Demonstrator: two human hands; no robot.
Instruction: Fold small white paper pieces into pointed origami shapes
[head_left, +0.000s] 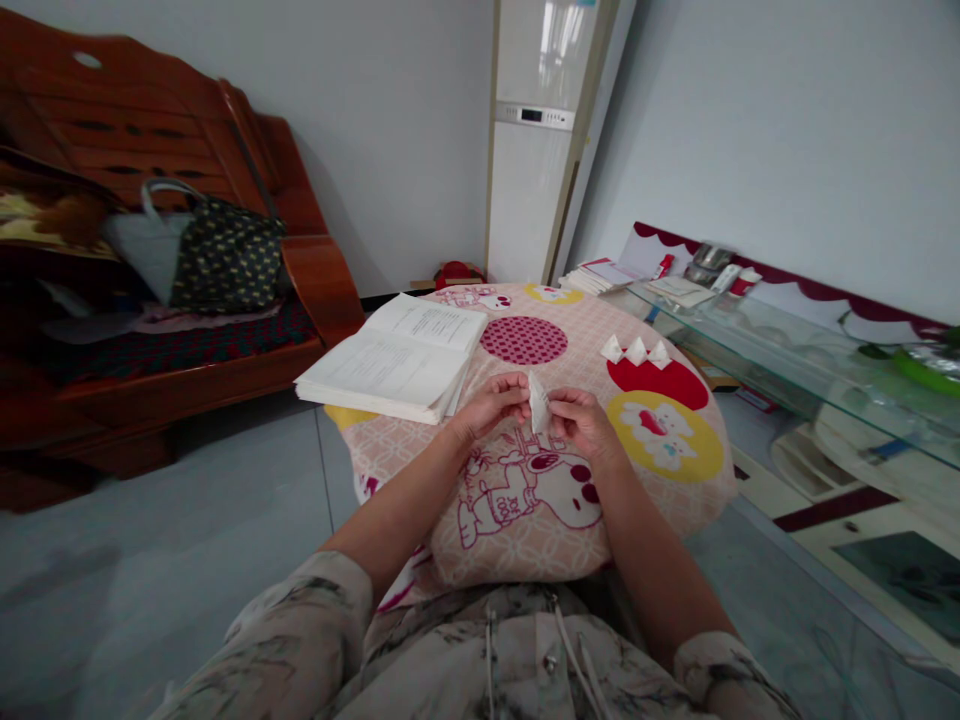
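Note:
A small folded piece of printed paper (538, 405) stands upright between my two hands, just above the patterned tablecloth. My left hand (498, 402) pinches its left side with thumb and fingers. On the right side, my right hand (583, 420) grips it the same way. Three small folded paper pieces (637, 350) sit in a row beyond my right hand, by a red patch of the cloth. To the left of my hands lies an open thick book (405, 350) with printed pages.
The round table wears a pink cloth (450, 480) with cartoon prints. At right stands a glass-topped cabinet (810, 370) holding papers, a cup and metal containers. A wooden sofa (307, 285) with bags (225, 255) is at left. A tall white air conditioner (529, 190) fills the corner.

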